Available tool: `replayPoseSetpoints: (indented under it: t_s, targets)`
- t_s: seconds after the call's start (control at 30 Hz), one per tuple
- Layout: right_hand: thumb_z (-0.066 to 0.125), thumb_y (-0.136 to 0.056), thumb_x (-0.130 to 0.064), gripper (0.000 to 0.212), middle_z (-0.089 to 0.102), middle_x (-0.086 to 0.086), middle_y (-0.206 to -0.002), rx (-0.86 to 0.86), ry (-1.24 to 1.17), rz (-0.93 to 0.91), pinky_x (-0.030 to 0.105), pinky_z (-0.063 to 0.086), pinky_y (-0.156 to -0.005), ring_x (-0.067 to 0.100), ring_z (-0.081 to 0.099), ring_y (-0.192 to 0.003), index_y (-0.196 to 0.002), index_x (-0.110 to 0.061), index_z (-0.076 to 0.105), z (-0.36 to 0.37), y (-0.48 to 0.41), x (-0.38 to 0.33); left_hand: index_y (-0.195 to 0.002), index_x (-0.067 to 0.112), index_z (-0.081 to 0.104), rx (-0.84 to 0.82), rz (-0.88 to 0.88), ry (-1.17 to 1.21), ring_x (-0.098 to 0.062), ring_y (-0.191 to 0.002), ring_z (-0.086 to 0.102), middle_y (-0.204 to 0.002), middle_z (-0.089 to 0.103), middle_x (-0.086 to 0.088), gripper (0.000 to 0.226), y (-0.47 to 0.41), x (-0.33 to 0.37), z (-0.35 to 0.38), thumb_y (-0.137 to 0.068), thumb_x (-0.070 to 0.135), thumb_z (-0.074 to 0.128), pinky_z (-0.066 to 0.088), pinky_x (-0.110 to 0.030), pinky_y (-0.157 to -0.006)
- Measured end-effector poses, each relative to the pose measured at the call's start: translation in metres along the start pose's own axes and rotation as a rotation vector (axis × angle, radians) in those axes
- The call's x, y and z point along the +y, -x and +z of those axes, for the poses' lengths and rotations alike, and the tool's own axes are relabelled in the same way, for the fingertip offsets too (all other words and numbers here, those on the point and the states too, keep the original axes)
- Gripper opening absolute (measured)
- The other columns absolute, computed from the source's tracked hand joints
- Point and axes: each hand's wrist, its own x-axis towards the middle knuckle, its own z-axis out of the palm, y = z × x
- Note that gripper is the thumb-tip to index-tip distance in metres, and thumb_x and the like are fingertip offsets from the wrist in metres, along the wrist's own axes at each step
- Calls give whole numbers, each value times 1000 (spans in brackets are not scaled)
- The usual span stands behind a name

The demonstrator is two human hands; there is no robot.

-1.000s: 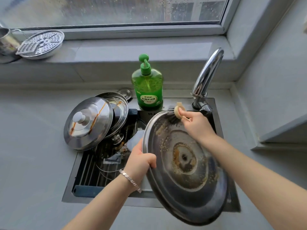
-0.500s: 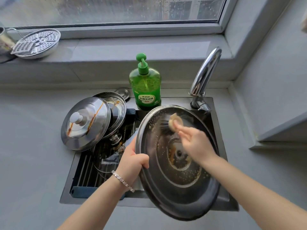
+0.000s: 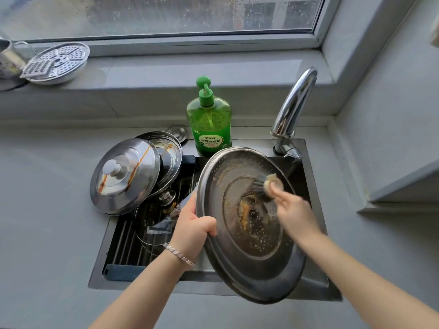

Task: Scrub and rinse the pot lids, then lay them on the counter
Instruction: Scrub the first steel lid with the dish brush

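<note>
My left hand (image 3: pixel 193 227) grips the left rim of a large steel pot lid (image 3: pixel 249 257), held tilted over the sink with its greasy underside facing me. My right hand (image 3: pixel 293 210) holds a small scrub brush (image 3: pixel 262 186) whose dark bristles press on the lid's inner face, right of its centre. Orange and brown residue sits around the lid's middle. A second steel lid with a white knob (image 3: pixel 124 175) leans at the sink's left edge, streaked with orange sauce. Another lid (image 3: pixel 169 150) lies behind it.
A green dish soap bottle (image 3: pixel 209 119) stands behind the black sink (image 3: pixel 95 279), next to a chrome faucet (image 3: pixel 294 103). A glass lid (image 3: pixel 152 224) lies on the sink rack. On the windowsill at the far left sit a perforated steamer plate (image 3: pixel 57 61) and a metal cup (image 3: pixel 8 58).
The brush has moved from the lid's top rim down onto its inner face and to the right of centre. The lid has tilted a little more towards me.
</note>
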Motion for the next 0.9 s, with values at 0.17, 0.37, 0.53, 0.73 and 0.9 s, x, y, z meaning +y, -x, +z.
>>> replayPoseSetpoints:
  t_s: [0.17,0.37,0.53,0.73,0.9]
  targets:
    - [47,-94,-16,40,66,6,-102,-48,11,51,31,47,-73,26,60,-88,-129,-36,53,0,6,13,-84,14,59,95,-66,47,-6,-52,52,-57,57,9,51,2,-10,-4,-40,-4,41,41,-16,-44]
    - [66,-84,-28,49,62,11,-102,270,-287,514,30,43,-74,31,58,-90,-127,-10,51,-22,6,50,-97,21,57,381,-140,227,-23,-70,53,-80,58,-7,55,2,-17,-7,-67,-20,38,46,-32,-62]
    - [63,-65,-67,50,49,-2,-50,-31,-979,784,15,24,-29,5,31,-33,-73,-18,56,-6,3,27,-133,24,43,465,-97,340,-19,-75,57,-91,60,-2,77,-3,-19,12,-72,-23,35,48,-33,-64]
    - [71,-79,-18,23,70,7,-61,-168,-933,727,25,56,-50,19,67,-51,-95,-3,64,-9,-5,20,-132,27,37,403,-142,376,-25,-92,60,-108,59,-7,67,5,-24,7,-81,-15,49,51,-40,-79]
    - [74,-70,-12,43,73,11,-82,-208,-733,555,31,56,-66,25,70,-72,-109,3,62,-45,-16,36,-129,12,42,320,-288,148,-21,-80,63,-110,62,-12,51,-22,-6,-56,-85,28,63,54,-33,-63]
